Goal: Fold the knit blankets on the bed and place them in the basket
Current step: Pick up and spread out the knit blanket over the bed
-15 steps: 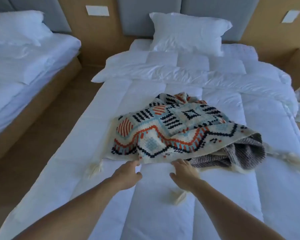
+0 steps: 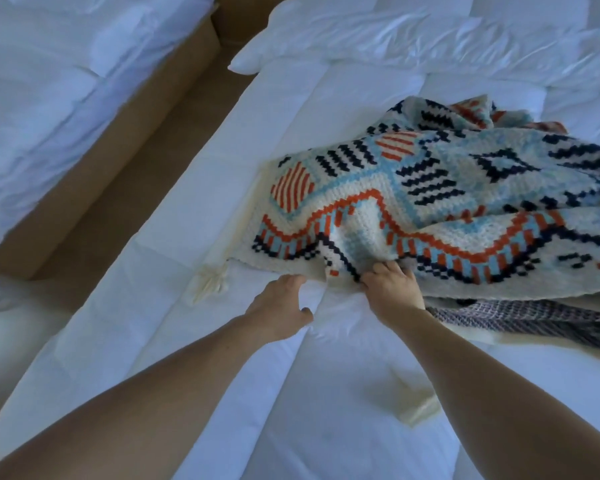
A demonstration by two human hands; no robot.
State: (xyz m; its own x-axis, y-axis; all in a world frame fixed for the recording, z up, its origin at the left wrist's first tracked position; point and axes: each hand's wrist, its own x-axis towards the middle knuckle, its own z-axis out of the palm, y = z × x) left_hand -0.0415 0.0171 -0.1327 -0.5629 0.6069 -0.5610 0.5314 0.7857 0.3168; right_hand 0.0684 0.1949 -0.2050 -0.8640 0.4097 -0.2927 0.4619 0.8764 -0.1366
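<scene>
Knit blankets: two are visible, both lying unfolded on the bed (image 2: 187,306). The patterned knit blanket (image 2: 447,202), in cream, blue, orange and navy, lies crumpled toward the right side of the bed. It lies on top of a grey knit blanket (image 2: 534,317), whose edge shows beneath its near hem. The right hand (image 2: 392,285) grips a bunched fold of the patterned blanket at the near hem, fingers curled into the fabric. The left hand (image 2: 281,303) is open, thumb spread, fingertips at the hem just left of the right hand; no grip is evident. A cream tassel (image 2: 210,282) marks the blanket's near left corner and rests on the bed. Progress assessment: the task is at its start. No fold is complete and no basket is in view. Both blankets remain to be spread, folded and placed. Markings: no brand, label or legible writing is visible on any item.
</scene>
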